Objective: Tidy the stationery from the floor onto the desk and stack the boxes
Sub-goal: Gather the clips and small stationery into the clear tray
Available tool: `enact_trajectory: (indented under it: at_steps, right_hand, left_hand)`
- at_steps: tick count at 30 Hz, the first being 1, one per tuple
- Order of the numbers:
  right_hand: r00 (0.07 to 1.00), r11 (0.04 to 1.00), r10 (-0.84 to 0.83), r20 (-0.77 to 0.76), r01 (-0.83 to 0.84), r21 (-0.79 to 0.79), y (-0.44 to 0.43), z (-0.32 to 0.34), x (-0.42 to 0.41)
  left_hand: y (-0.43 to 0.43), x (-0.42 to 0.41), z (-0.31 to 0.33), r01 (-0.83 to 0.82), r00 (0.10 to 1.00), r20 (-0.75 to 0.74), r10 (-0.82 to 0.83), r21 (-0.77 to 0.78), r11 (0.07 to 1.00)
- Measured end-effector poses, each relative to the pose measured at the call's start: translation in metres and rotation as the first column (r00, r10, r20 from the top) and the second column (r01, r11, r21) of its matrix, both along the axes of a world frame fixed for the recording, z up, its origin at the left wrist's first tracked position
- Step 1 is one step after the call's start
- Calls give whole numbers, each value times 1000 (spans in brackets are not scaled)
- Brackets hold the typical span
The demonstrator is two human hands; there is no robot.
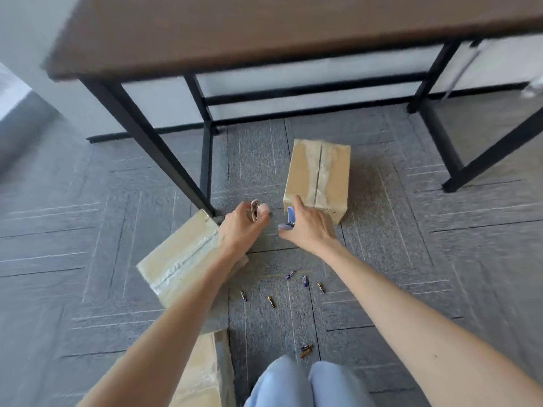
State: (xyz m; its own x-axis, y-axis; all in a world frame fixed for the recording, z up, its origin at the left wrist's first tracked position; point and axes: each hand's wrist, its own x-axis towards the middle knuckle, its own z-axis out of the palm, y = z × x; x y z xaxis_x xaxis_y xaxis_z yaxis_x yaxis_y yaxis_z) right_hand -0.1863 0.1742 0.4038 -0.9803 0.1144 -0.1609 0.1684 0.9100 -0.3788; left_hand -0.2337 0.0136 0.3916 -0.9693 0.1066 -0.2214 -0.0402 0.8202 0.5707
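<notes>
One pinkish item (pixel 253 213) clasped in left fingers (pixel 243 207), blue item (pixel 291 217) in right fingers (pixel 297 201), over grey carpet (pixel 382 259) by desk (pixel 264 30).

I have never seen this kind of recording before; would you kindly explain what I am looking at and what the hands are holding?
There is no machine: a person wears a camera on the head, looking down at their own bare arms. The left hand grips a small pinkish object, too blurred to name; the right hand grips a blue-and-white item. On the grey carpet lie three taped cardboard boxes and scattered small batteries. A brown desk stands ahead.
</notes>
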Motion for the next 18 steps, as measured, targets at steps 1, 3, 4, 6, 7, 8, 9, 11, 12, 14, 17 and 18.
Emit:
enact_trajectory:
  at_steps: [1, 3, 4, 6, 7, 8, 9, 11, 12, 14, 17, 18]
  right_hand:
    - [1000, 1000, -8, -10, 8, 3, -2, 34, 0]
    - [999, 1000, -31, -26, 31, -4, -4, 102, -2]
    - [999, 999, -41, -30, 41, -10, -5, 135, -2]
    - [998, 998, -59, -17, 59, -11, -6, 200, -2]
    - [997, 997, -74, -11, 74, -8, -6, 228, -2]
    - [995, 995, -96, -7, 96, -4, -5, 254, -3]
    - [993, 993, -116, -8, 116, 1, -3, 278, -3]
    - [988, 988, -152, -19, 152, 6, 0, 319, -5]
    - [984, 985, -175, -22, 175, 4, 2, 338, -7]
    - [974, 975, -224, -39, 224, -7, 11, 370, -12]
    - [957, 961, -277, -82, 275, -41, 30, 403, -23]
    - [953, 957, -290, -92, 287, -47, 38, 411, -29]
  left_hand:
    - [0, -1, 35, -2, 1000, 4, 2, 12, 1000]
    - [-2, -4, 102, -5, 1000, -1, 5, 29, 1000]
    - [-3, -5, 134, -4, 1000, -2, 4, 27, 1000]
    - [-6, -7, 195, -1, 1000, 14, 0, 19, 1000]
    - [-7, -8, 222, 4, 1000, 25, -5, 21, 1000]
    - [-7, -9, 246, 16, 999, 36, -17, 18, 1000]
    - [-7, -10, 269, 29, 998, 47, -30, 11, 1000]
    - [-6, -14, 309, 46, 998, 52, -46, 16, 999]
    - [-4, -16, 328, 57, 997, 50, -58, 20, 998]
    - [5, -20, 360, 84, 996, 39, -85, 35, 996]
    - [23, -32, 395, 113, 993, 18, -115, 84, 990]
    - [30, -37, 404, 125, 992, 13, -127, 93, 988]
